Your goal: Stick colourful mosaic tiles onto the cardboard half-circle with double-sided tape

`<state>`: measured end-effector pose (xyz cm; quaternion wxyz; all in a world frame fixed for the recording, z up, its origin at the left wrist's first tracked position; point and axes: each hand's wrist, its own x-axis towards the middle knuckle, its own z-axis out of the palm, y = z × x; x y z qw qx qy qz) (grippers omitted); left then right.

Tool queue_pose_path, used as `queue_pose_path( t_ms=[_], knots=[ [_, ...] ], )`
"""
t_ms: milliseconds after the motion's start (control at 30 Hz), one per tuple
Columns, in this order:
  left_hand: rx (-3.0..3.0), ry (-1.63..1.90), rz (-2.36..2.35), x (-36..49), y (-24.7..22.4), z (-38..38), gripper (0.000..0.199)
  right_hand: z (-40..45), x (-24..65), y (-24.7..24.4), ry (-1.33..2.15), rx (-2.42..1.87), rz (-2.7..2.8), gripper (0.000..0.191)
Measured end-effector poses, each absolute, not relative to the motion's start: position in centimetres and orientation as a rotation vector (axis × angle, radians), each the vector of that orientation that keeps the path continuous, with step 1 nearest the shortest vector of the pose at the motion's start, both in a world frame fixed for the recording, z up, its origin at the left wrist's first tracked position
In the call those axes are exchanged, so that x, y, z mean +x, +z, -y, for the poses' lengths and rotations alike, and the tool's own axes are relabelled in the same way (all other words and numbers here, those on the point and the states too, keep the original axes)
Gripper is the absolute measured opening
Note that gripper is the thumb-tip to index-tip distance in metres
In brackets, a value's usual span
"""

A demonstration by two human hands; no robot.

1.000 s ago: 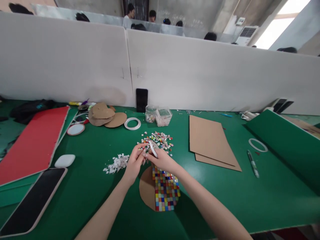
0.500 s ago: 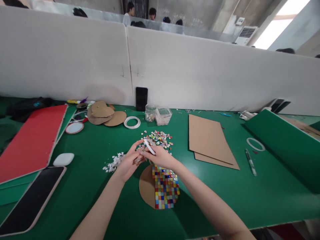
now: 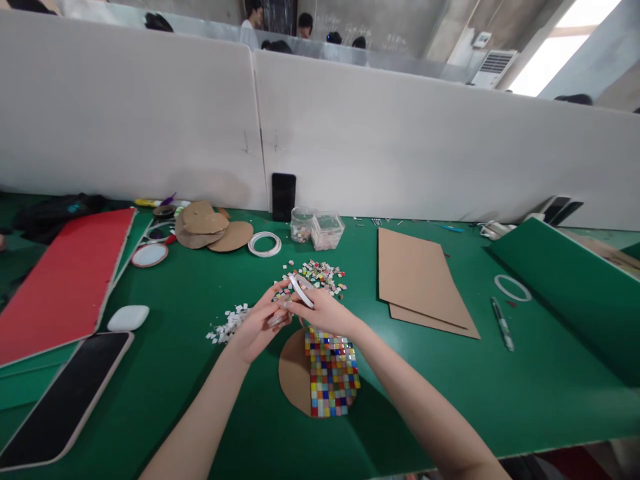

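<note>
Above a round cardboard disc (image 3: 294,373), my two hands meet at the fingertips. My right hand (image 3: 325,312) is closed round a white tape roll (image 3: 301,291), which is tilted up. My left hand (image 3: 260,323) has its fingers bent at the roll's lower side; whether it pinches something small is hidden. Colourful square tiles (image 3: 333,377) cover the right part of the disc in rows. Loose mixed tiles (image 3: 323,275) lie just behind my hands, and a pile of small white pieces (image 3: 230,325) lies left of my left hand.
Behind are cardboard discs (image 3: 233,237), another tape roll (image 3: 265,244), a clear box (image 3: 327,231) and an upright phone (image 3: 283,197). Cardboard sheets (image 3: 415,273) and a pen (image 3: 502,325) lie right. At left are a red board (image 3: 65,280) and a tablet (image 3: 65,400).
My hands and the tape roll have barely moved, with the roll a touch higher and further right. The camera view has shifted slightly.
</note>
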<state>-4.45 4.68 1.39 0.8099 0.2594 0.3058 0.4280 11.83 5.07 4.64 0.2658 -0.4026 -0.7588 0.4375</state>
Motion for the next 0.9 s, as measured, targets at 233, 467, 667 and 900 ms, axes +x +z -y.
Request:
queue_pose_path(
  t_ms=[233, 467, 667, 900],
  knots=[
    [0.614, 0.950, -0.561, -5.3, 1.8, -4.9, 0.037, -4.9, 12.9, 4.9, 1.156, -1.180, 1.993, 0.031],
    [0.936, 0.985, -0.947, -5.4, 0.9, -5.7, 0.027, -4.8, 13.8, 4.7, 1.140, -1.269, 1.984, 0.028],
    [1.069, 0.897, -1.053, -4.4, 1.1, -5.1, 0.031, -4.9, 12.6, 4.5, 1.074, -1.216, 2.077, 0.032],
    [1.125, 0.931, -1.045, -4.1, 1.6, -4.9, 0.036, -5.4, 12.4, 4.5, 0.994, -1.272, 2.137, 0.034]
  ],
)
